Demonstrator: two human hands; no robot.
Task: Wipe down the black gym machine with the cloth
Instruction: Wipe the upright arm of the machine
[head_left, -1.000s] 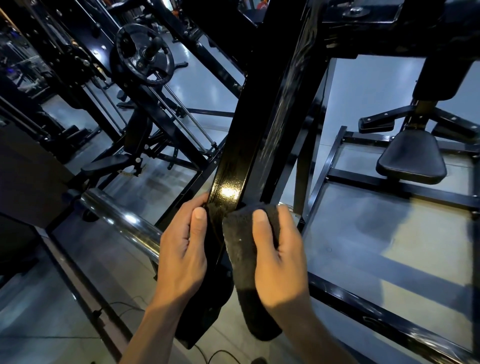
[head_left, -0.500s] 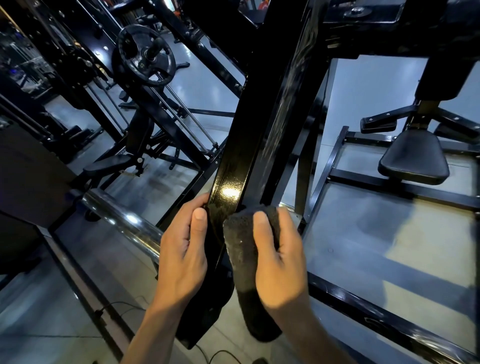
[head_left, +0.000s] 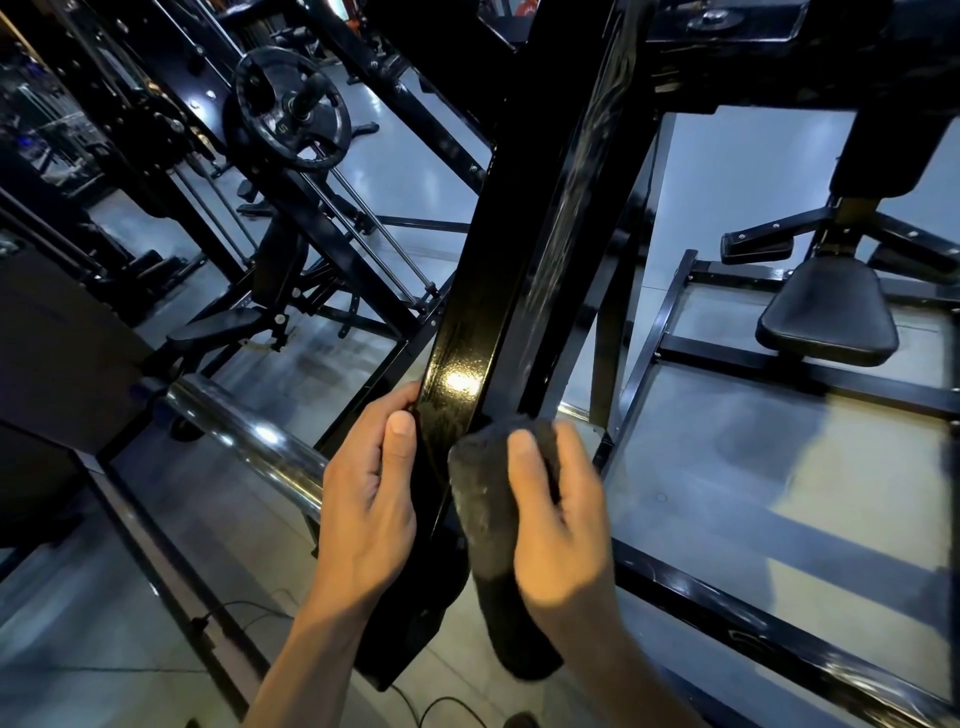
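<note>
Right in the middle of the view stands the black gym machine's slanted beam (head_left: 470, 332), glossy, with a bright spot of light on its near face. The left hand (head_left: 366, 499) is on the beam's left edge, fingers curled round behind it and thumb lying up along the near face, so that grip is grasping the beam itself. The right hand (head_left: 558, 512) grasps the dark cloth (head_left: 485, 512), thumb pressed on its front and fingers wrapped round the far side. The cloth sits against the beam's right edge, just beside the left hand, with the beam between the two hands. Its lower end hangs loose below the palm, toward the floor. The right hand is slightly blurred.

Left of the beam, a chrome bar (head_left: 244, 431) runs diagonally, passing behind the left hand. Farther off on the left, a black weight plate (head_left: 291, 106) sits on a neighbouring rack. Over on the right, well apart from the hands, a black padded seat (head_left: 828, 314) is mounted above a black floor frame (head_left: 779, 629). A thin cable (head_left: 234, 613) lies on the grey floor near the left forearm.
</note>
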